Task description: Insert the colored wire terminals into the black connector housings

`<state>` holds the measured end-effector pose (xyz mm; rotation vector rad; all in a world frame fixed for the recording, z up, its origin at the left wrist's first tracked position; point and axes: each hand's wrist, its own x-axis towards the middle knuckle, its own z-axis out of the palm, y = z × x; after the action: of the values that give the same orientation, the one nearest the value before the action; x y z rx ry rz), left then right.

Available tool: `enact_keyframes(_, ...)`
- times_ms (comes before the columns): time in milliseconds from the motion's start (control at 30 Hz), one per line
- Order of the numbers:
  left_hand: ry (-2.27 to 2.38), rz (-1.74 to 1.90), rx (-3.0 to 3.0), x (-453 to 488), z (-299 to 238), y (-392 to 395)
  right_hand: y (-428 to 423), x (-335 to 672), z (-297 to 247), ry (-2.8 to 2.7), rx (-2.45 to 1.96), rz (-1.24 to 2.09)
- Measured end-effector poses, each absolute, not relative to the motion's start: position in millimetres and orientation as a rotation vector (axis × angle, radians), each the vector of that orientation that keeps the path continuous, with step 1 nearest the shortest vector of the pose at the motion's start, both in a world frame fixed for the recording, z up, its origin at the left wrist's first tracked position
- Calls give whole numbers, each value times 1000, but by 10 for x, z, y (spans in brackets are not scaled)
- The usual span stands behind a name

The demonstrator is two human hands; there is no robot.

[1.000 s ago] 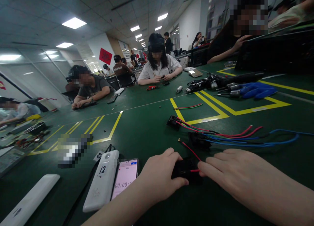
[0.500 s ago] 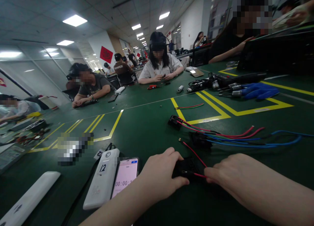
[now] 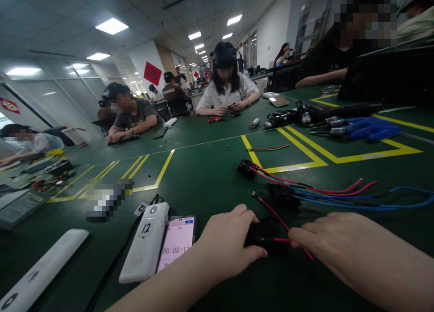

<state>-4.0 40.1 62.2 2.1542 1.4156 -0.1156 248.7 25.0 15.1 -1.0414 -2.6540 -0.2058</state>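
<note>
Blue wires (image 3: 368, 208) beyond right hand (image 3: 335, 246), white device (image 3: 144, 246) beside phone (image 3: 177, 244)

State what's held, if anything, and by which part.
Left hand grips the black block around its left end; right hand pinches a red wire just beside the block.

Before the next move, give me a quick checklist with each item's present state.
1. Left hand gripping the black part: ok, between thumb and fingers.
2. Right hand pinching the red wire: ok, at the fingertips.
3. Red wire fully seated in the black part: cannot tell, too dark.
4. Gold-coloured tip apart from the black part: ok.
5. Phone screen fully visible: not ok, left forearm covers part.
</note>
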Motion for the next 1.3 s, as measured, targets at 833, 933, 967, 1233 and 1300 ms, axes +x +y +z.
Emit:
enact_keyframes(833, 1402, -78, 2158, -55, 586, 409, 245, 2536, 39, -2758, -1059, -114)
enact_keyframes(933, 1412, -93, 2158, -52, 602, 407, 266, 2527, -2, -2807, -1106, -62)
enact_keyframes(967, 1416, -100, 2154, -48, 609, 406, 276, 2518, 9, -2808, -1095, -67)
enact_keyframes(1233, 1411, -90, 2173, -38, 593, 402, 268, 2419, 299, -2581, -787, -470)
enact_keyframes(1300, 1408, -84, 2175, -48, 583, 403, 252, 2424, 303, -2570, -768, -508)
